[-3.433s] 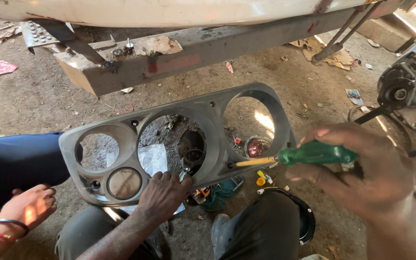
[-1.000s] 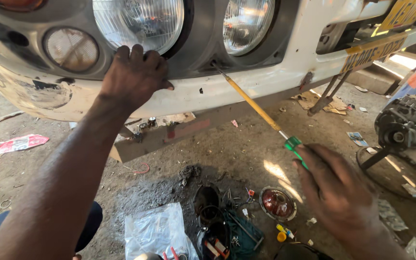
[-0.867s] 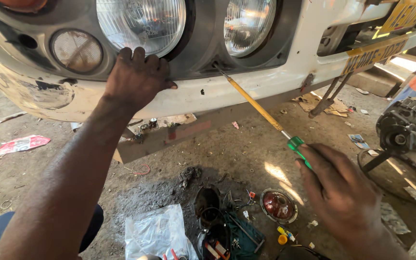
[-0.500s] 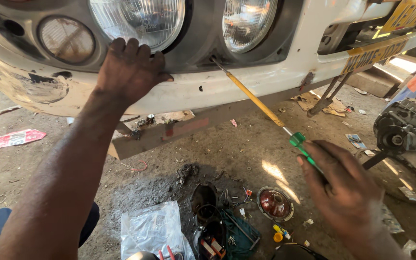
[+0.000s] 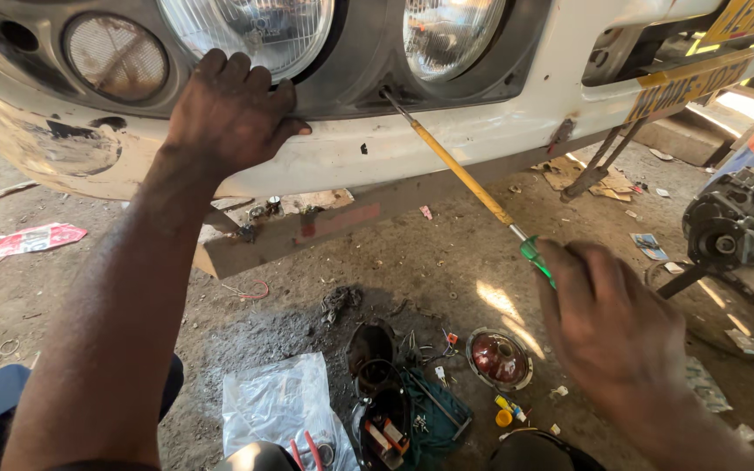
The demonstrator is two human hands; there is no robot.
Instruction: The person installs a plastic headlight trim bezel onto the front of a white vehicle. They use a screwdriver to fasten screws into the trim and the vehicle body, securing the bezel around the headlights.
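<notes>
My left hand (image 5: 230, 112) presses flat against the grey headlight surround (image 5: 351, 92) on the white front of a vehicle, just under a round headlight (image 5: 250, 26). In my right hand (image 5: 613, 323) is a screwdriver (image 5: 460, 170) with a green handle and yellow shaft. Its tip touches the lower edge of the surround between the two large headlights. A second headlight (image 5: 451, 30) sits to the right, and a small round lamp (image 5: 115, 57) to the left.
On the dirt ground below lie a clear plastic bag (image 5: 277, 406), a red lamp lens (image 5: 499, 358), dark lamp housings (image 5: 373, 349) and small parts. A rusty metal beam (image 5: 342, 222) runs under the bumper. An alternator (image 5: 739, 240) stands at the right.
3.4 s ago the surround lay loose in front of me; now it is against the vehicle. In the last second the view shifted slightly and the screwdriver tip stayed at the surround's lower edge.
</notes>
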